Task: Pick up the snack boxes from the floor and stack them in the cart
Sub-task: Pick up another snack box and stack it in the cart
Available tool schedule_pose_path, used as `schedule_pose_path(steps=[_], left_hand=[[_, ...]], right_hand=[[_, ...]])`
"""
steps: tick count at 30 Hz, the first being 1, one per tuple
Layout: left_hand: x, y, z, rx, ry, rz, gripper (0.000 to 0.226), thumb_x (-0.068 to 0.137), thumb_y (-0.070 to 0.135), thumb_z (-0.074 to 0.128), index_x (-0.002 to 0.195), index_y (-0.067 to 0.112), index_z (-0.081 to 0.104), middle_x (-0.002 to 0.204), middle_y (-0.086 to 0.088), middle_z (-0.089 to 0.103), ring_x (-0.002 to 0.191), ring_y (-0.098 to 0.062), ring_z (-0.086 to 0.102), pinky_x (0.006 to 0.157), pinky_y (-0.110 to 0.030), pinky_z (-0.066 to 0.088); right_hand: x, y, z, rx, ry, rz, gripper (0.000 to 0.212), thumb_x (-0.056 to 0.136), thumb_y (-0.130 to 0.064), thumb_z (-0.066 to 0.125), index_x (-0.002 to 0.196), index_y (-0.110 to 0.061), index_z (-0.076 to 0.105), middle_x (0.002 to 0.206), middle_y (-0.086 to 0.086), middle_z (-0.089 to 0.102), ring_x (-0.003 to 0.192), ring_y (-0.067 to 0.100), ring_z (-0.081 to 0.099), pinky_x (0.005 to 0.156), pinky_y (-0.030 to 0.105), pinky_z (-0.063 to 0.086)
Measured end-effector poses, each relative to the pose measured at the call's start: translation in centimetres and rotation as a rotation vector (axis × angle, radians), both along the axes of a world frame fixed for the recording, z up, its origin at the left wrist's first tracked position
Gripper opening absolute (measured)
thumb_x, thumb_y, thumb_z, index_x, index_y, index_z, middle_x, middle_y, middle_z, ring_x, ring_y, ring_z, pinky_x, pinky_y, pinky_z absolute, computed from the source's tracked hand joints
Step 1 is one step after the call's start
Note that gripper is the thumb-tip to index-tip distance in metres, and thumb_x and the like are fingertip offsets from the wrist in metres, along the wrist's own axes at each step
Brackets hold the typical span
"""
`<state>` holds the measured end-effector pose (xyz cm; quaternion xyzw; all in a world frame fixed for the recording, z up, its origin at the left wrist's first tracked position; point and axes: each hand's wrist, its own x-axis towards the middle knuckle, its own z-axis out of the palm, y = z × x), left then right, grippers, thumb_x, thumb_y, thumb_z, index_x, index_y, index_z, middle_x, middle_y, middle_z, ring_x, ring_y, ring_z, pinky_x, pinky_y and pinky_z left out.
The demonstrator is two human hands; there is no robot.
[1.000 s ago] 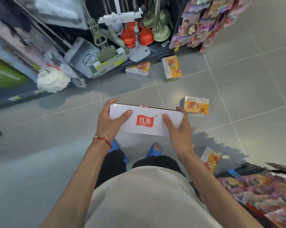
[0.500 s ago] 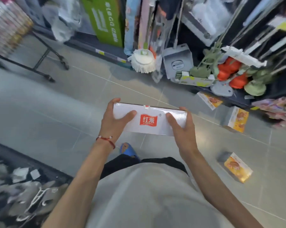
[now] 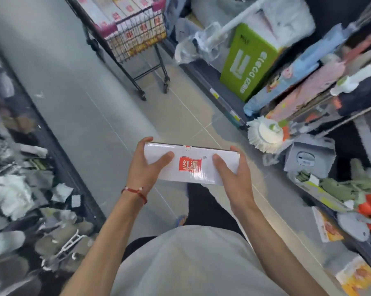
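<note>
I hold a white snack box (image 3: 191, 153) with a red logo level in front of my waist. My left hand (image 3: 146, 165) grips its left end and my right hand (image 3: 233, 174) grips its right end, thumbs on top. The black wire cart (image 3: 135, 37) stands up the aisle at the top centre, several snack boxes stacked upright inside it. Two yellow snack boxes lie on the floor at the right: one (image 3: 327, 226) by the shelf base, another (image 3: 356, 276) near the bottom right corner.
A shelf on the right holds a green carton (image 3: 248, 60), mops, a white mop head (image 3: 265, 135) and a grey bucket box (image 3: 308, 159). A low display of grey and white goods (image 3: 20, 199) lines the left side. Grey tiled floor runs between them toward the cart.
The view has swung left along the aisle: the cart now sits ahead at the top, the floor boxes have slid to the right edge. Both hands keep the same grip on the white box.
</note>
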<state>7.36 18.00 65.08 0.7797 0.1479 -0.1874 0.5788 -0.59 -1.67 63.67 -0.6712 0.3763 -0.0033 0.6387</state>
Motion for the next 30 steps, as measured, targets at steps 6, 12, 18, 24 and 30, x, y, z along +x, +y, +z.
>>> schedule_pose_path(steps=[6, 12, 18, 24, 30], left_hand=[[9.6, 2.2, 0.8, -0.014, 0.004, 0.227, 0.055, 0.086, 0.028, 0.075, 0.13, 0.034, 0.043, 0.115, 0.003, 0.061, 0.097, -0.013, 0.064, 0.07, -0.019, 0.051], [16.9, 4.4, 2.6, -0.029, -0.037, 0.485, 0.053, 0.09, 0.025, 0.071, 0.136, 0.026, 0.044, 0.118, -0.002, 0.061, 0.092, -0.009, 0.062, 0.062, -0.012, 0.049], [24.4, 8.1, 3.1, -0.05, -0.036, 0.61, 0.046, 0.093, 0.019, 0.067, 0.134, 0.022, 0.046, 0.117, -0.006, 0.058, 0.085, -0.007, 0.058, 0.051, -0.005, 0.047], [33.6, 15.6, 1.7, -0.052, -0.038, 0.647, 0.048, 0.092, 0.024, 0.068, 0.135, 0.026, 0.046, 0.118, -0.005, 0.058, 0.089, -0.01, 0.059, 0.05, -0.008, 0.048], [44.6, 25.0, 2.4, -0.04, -0.043, 0.564, 0.048, 0.093, 0.025, 0.068, 0.136, 0.027, 0.047, 0.1, 0.011, 0.058, 0.082, -0.003, 0.06, 0.055, -0.01, 0.046]], right_hand=[[14.2, 1.0, 0.5, 0.066, -0.005, 0.2, 0.055, 0.095, -0.036, 0.074, 0.142, -0.033, 0.047, 0.123, -0.005, 0.066, 0.111, 0.011, 0.067, 0.081, 0.016, 0.055], [26.7, 3.2, 1.9, 0.091, -0.027, 0.436, 0.053, 0.094, -0.036, 0.074, 0.14, -0.034, 0.049, 0.121, 0.001, 0.07, 0.107, 0.015, 0.07, 0.085, 0.025, 0.058], [36.5, 7.8, 2.3, 0.073, -0.046, 0.544, 0.052, 0.096, -0.034, 0.072, 0.142, -0.032, 0.048, 0.12, 0.0, 0.069, 0.109, 0.014, 0.068, 0.08, 0.019, 0.054], [45.7, 15.4, 1.6, 0.065, -0.036, 0.54, 0.053, 0.097, -0.034, 0.07, 0.145, -0.032, 0.046, 0.121, 0.001, 0.068, 0.106, 0.012, 0.068, 0.067, 0.012, 0.053], [54.9, 24.4, 2.4, 0.045, -0.046, 0.474, 0.04, 0.098, -0.03, 0.07, 0.135, -0.028, 0.055, 0.119, -0.004, 0.071, 0.106, 0.008, 0.068, 0.067, 0.01, 0.052]])
